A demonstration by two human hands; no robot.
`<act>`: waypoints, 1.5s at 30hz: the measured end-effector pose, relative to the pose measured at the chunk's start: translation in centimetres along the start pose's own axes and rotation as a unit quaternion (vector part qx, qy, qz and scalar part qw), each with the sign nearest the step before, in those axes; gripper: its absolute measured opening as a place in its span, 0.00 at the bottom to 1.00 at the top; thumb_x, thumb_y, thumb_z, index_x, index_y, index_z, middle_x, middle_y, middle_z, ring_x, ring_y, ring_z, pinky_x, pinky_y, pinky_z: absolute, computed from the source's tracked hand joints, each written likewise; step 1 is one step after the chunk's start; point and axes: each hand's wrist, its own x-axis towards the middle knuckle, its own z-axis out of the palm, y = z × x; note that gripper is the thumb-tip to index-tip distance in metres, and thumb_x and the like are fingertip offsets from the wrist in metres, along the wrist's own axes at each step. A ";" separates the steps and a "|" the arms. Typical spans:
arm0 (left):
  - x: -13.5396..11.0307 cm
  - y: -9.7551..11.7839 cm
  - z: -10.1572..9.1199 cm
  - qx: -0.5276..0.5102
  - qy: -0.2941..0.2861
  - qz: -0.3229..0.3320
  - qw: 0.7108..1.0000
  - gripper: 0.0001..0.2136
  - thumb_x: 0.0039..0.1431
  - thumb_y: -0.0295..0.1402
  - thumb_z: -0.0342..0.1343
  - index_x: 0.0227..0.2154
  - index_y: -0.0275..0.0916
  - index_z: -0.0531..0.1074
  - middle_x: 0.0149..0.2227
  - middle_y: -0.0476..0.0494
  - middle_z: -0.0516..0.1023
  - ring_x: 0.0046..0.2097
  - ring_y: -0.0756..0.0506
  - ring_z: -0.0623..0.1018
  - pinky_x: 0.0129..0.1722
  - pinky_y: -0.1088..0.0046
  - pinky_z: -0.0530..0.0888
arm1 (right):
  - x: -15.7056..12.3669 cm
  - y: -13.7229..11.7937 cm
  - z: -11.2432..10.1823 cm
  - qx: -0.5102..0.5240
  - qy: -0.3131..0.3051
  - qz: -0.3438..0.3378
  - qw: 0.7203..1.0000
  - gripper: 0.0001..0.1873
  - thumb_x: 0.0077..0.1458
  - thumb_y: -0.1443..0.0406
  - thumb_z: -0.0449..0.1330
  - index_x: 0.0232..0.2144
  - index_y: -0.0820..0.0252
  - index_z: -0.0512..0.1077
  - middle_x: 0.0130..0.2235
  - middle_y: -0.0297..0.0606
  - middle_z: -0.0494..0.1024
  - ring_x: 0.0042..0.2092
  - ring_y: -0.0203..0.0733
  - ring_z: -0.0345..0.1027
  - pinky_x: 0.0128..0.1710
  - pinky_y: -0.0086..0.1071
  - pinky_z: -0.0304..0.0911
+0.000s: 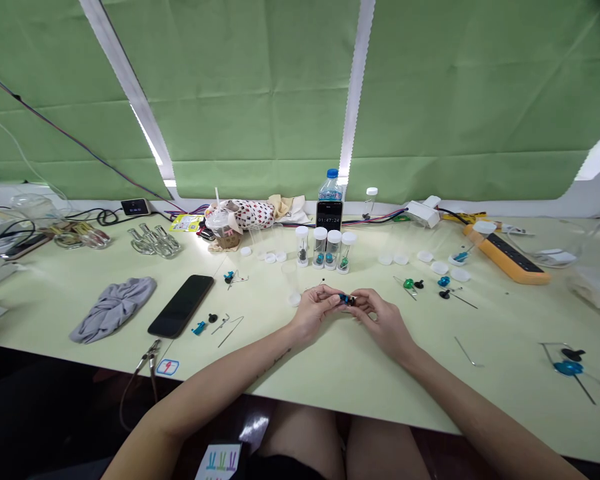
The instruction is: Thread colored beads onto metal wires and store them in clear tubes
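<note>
My left hand [316,308] and my right hand [379,315] meet over the middle of the pale table [330,367]. Together they pinch a small blue and black part [347,299] between their fingertips. Both hands have fingers curled closed around it. Just beyond them stands a row of several clear vials with white caps [325,248], each with a small coloured part inside. An open clear vial [290,277] and a loose white cap [294,299] sit left of my left hand.
A black phone [181,305] and grey cloth [114,307] lie left. Loose wires, blue and black parts [200,327] and white caps [439,267] are scattered. A yellow power strip [510,257], water bottle [331,188] and timer phone [329,215] stand behind.
</note>
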 end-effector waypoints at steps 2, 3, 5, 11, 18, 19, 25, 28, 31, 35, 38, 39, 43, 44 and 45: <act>0.0 0.0 0.0 0.000 0.000 0.001 1.000 0.13 0.45 0.33 0.65 0.31 0.30 0.72 0.33 0.41 0.78 0.35 0.49 0.77 0.44 0.70 0.71 | 0.0 0.0 0.0 -0.001 0.002 -0.004 1.000 0.13 0.57 0.56 0.55 0.41 0.55 0.64 0.35 0.37 0.75 0.35 0.40 0.71 0.37 0.36 0.70; 0.0 0.0 0.0 0.000 0.000 0.001 1.000 0.12 0.45 0.33 0.65 0.31 0.30 0.72 0.33 0.41 0.78 0.35 0.49 0.77 0.44 0.70 0.71 | 0.0 0.0 0.0 0.000 0.002 -0.004 1.000 0.12 0.57 0.56 0.55 0.41 0.55 0.64 0.35 0.37 0.75 0.35 0.40 0.71 0.37 0.36 0.70; 0.0 0.0 0.0 0.001 0.000 -0.001 1.000 0.12 0.45 0.33 0.65 0.31 0.31 0.72 0.33 0.41 0.78 0.35 0.49 0.77 0.44 0.70 0.71 | 0.0 0.0 0.0 0.003 -0.003 -0.001 1.000 0.12 0.57 0.56 0.54 0.40 0.55 0.64 0.35 0.37 0.75 0.35 0.40 0.71 0.36 0.36 0.70; 0.0 0.1 0.0 0.002 0.002 -0.002 1.000 0.13 0.45 0.33 0.65 0.31 0.31 0.72 0.33 0.41 0.78 0.34 0.49 0.77 0.43 0.70 0.71 | 0.1 0.0 0.0 -0.018 0.004 -0.013 1.000 0.12 0.56 0.56 0.55 0.41 0.55 0.64 0.35 0.37 0.75 0.36 0.40 0.71 0.37 0.35 0.69; -0.1 0.0 0.0 -0.003 0.000 0.000 1.000 0.12 0.45 0.33 0.65 0.31 0.31 0.73 0.34 0.40 0.78 0.36 0.49 0.77 0.44 0.69 0.71 | 0.1 -0.1 0.0 -0.022 -0.001 -0.015 1.000 0.11 0.58 0.57 0.54 0.41 0.55 0.65 0.36 0.36 0.76 0.36 0.39 0.71 0.37 0.34 0.69; -0.1 0.0 0.0 -0.003 -0.002 0.001 1.000 0.12 0.45 0.33 0.65 0.31 0.31 0.73 0.34 0.40 0.78 0.36 0.49 0.77 0.44 0.69 0.71 | 0.1 -0.1 0.0 -0.022 0.001 -0.014 1.000 0.12 0.57 0.57 0.54 0.41 0.55 0.65 0.36 0.36 0.75 0.36 0.39 0.71 0.37 0.34 0.69; -0.1 0.1 0.1 0.001 0.000 0.000 1.000 0.13 0.44 0.34 0.65 0.31 0.31 0.73 0.34 0.40 0.78 0.35 0.49 0.77 0.44 0.69 0.71 | 0.0 0.0 0.0 -0.023 0.015 -0.021 0.999 0.13 0.57 0.56 0.54 0.41 0.55 0.64 0.35 0.36 0.75 0.35 0.40 0.71 0.36 0.34 0.69; -0.1 0.1 0.1 0.000 -0.002 0.001 1.000 0.13 0.45 0.33 0.65 0.31 0.31 0.73 0.34 0.40 0.78 0.35 0.49 0.77 0.43 0.69 0.71 | -0.1 -0.1 0.1 -0.022 0.011 -0.024 0.999 0.12 0.58 0.56 0.54 0.40 0.55 0.64 0.35 0.37 0.75 0.35 0.40 0.71 0.36 0.34 0.69; -0.1 0.1 0.0 0.001 -0.003 0.001 1.000 0.13 0.45 0.34 0.65 0.31 0.31 0.73 0.34 0.40 0.78 0.35 0.49 0.77 0.44 0.69 0.71 | 0.0 -0.1 0.1 -0.017 0.009 -0.020 1.000 0.13 0.57 0.55 0.53 0.40 0.55 0.64 0.35 0.37 0.75 0.35 0.40 0.71 0.36 0.35 0.69; -0.1 0.1 0.0 0.003 0.000 0.001 1.000 0.13 0.44 0.34 0.65 0.31 0.31 0.73 0.34 0.41 0.78 0.35 0.49 0.77 0.44 0.68 0.71 | 0.0 0.0 0.1 -0.024 0.012 -0.021 0.999 0.15 0.57 0.54 0.54 0.42 0.55 0.63 0.35 0.38 0.75 0.35 0.42 0.71 0.36 0.37 0.69; -0.1 0.1 0.0 0.004 0.003 -0.001 1.000 0.14 0.44 0.35 0.66 0.31 0.31 0.72 0.33 0.41 0.78 0.35 0.49 0.77 0.44 0.67 0.71 | 0.0 0.0 0.0 -0.029 0.005 -0.025 0.999 0.14 0.57 0.54 0.53 0.41 0.55 0.64 0.36 0.39 0.75 0.36 0.42 0.71 0.37 0.38 0.70; -0.1 0.1 0.0 0.004 0.004 -0.002 1.000 0.14 0.44 0.35 0.66 0.31 0.31 0.72 0.33 0.41 0.78 0.35 0.49 0.77 0.44 0.67 0.71 | 0.1 -0.1 0.0 -0.028 0.002 -0.024 0.999 0.14 0.57 0.54 0.53 0.41 0.55 0.64 0.36 0.39 0.75 0.36 0.42 0.72 0.37 0.38 0.70; -0.1 0.1 0.1 0.004 0.002 -0.001 1.000 0.14 0.44 0.35 0.66 0.31 0.31 0.73 0.33 0.41 0.78 0.35 0.49 0.77 0.45 0.67 0.71 | 0.0 -0.2 0.0 -0.022 0.002 -0.015 1.000 0.13 0.58 0.55 0.53 0.41 0.55 0.64 0.36 0.38 0.76 0.36 0.41 0.72 0.37 0.36 0.70; -0.1 0.1 0.1 0.004 0.002 0.000 1.000 0.14 0.44 0.34 0.66 0.31 0.31 0.73 0.33 0.41 0.78 0.35 0.49 0.77 0.44 0.68 0.71 | 0.0 -0.2 0.0 -0.022 0.003 -0.014 1.000 0.13 0.57 0.55 0.53 0.41 0.55 0.64 0.36 0.38 0.76 0.36 0.41 0.72 0.37 0.36 0.70; -0.1 0.1 0.1 0.004 0.001 0.000 1.000 0.13 0.44 0.34 0.65 0.31 0.31 0.73 0.33 0.41 0.78 0.35 0.49 0.77 0.44 0.68 0.71 | 0.0 -0.2 0.0 -0.024 0.004 -0.015 1.000 0.13 0.57 0.55 0.54 0.41 0.55 0.64 0.36 0.37 0.76 0.36 0.41 0.72 0.37 0.36 0.70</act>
